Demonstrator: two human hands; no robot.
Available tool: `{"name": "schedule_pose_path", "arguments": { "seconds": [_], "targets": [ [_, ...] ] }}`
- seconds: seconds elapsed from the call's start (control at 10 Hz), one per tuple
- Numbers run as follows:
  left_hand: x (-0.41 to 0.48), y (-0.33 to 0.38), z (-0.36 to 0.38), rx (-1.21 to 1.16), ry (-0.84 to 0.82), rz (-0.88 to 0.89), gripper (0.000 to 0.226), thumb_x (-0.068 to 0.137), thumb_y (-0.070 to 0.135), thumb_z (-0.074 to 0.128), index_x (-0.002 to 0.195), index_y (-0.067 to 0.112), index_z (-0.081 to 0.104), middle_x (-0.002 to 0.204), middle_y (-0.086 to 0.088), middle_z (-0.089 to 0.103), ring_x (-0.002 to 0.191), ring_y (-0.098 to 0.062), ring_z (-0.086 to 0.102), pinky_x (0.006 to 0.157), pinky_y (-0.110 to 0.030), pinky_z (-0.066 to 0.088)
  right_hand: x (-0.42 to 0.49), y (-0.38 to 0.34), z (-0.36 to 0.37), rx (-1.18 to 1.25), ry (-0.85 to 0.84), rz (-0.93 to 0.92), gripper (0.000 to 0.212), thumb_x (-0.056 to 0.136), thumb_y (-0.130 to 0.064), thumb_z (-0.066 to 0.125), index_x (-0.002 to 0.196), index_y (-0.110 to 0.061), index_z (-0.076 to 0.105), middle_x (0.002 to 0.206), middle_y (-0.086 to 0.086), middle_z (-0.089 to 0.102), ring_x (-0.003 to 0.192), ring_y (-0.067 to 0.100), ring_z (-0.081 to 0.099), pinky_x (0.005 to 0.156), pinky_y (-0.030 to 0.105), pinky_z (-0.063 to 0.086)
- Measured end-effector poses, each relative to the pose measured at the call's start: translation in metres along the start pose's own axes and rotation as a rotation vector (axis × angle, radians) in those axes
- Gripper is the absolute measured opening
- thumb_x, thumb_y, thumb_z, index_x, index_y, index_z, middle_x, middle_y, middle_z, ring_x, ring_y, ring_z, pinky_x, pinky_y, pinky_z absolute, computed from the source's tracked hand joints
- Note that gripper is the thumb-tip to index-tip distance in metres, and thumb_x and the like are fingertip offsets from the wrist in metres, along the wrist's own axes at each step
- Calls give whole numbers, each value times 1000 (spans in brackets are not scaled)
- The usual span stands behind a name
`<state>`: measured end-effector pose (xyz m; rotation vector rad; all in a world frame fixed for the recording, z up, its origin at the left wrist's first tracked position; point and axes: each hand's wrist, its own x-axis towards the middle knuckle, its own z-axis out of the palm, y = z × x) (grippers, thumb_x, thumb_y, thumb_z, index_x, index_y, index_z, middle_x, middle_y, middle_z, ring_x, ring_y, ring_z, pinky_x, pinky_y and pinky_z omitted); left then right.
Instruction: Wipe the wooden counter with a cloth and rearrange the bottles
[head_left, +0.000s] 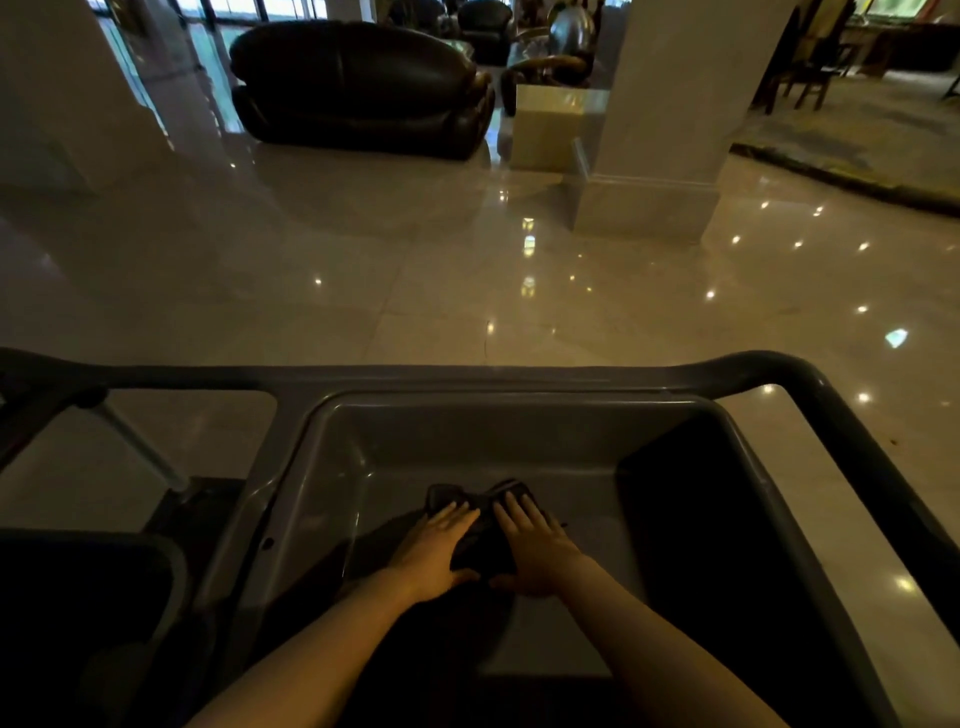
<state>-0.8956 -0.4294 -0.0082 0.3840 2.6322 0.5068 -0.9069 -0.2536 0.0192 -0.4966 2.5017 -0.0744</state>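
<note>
Both forearms reach into grey cart tub (332, 457). Left hand (434, 553) and right hand (535, 551) lie flat, fingers spread, pressing dark cloth (480, 540) between them on tub floor. Cloth's long axis runs away from body. No bottles visible.

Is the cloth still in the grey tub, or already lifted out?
In. The dark cloth lies bunched on the tub floor, with the left hand and right hand pressed flat on it.

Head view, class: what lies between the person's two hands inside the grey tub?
In the head view, a dark cloth lies between the left hand and right hand, on the floor of the grey tub; both hands rest on it.
</note>
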Motion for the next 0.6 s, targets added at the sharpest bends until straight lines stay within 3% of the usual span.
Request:
{"name": "schedule_pose_path", "arguments": {
  "seconds": [0.1, 0.3, 0.4, 0.5, 0.6],
  "targets": [
    [-10, 4, 8, 96, -37, -23, 95, 83, 46, 61, 150, 23, -3, 160, 1, -6, 147, -16, -8, 120, -40, -1, -6, -6, 10, -46, 34, 8, 107, 82, -57, 59, 153, -13, -9, 161, 9, -16, 148, 30, -14, 120, 47, -2],
    [-27, 14, -2, 116, -123, -45, 87, 87, 51, 51, 150, 25, -3, 160, 0, -7, 147, -17, -7, 120, -43, -2, -27, -11, 9, -4, -19, -4, 105, 83, -58, 58, 153, -16, -7, 161, 9, -15, 148, 30, -13, 120, 48, -1],
    [-34, 25, -21, 116, -190, -55, 81, 88, 48, 52, 150, 21, 7, 160, -7, 8, 147, -24, 10, 120, -40, 13, -49, -15, -20, 71, -107, -24, 97, 85, -54, 60, 154, -18, 3, 163, 7, -2, 149, 30, 0, 120, 48, 10],
    [-42, 42, -50, 146, -285, -81, 64, 89, 39, 56, 143, 13, 32, 149, -13, 38, 134, -28, 39, 108, -31, 33, -88, -26, -72, 102, -289, -125, 65, 93, -38, 57, 148, -15, 31, 153, 9, 35, 140, 29, 34, 112, 37, 30],
    [-52, 64, -76, 137, -305, -123, 63, 91, 42, 52, 144, 13, 34, 147, -11, 42, 132, -27, 42, 107, -31, 34, -139, -29, -123, 126, -303, -111, 56, 95, -47, 48, 144, -24, 38, 144, 5, 44, 129, 28, 46, 102, 42, 46]
  ]
}}
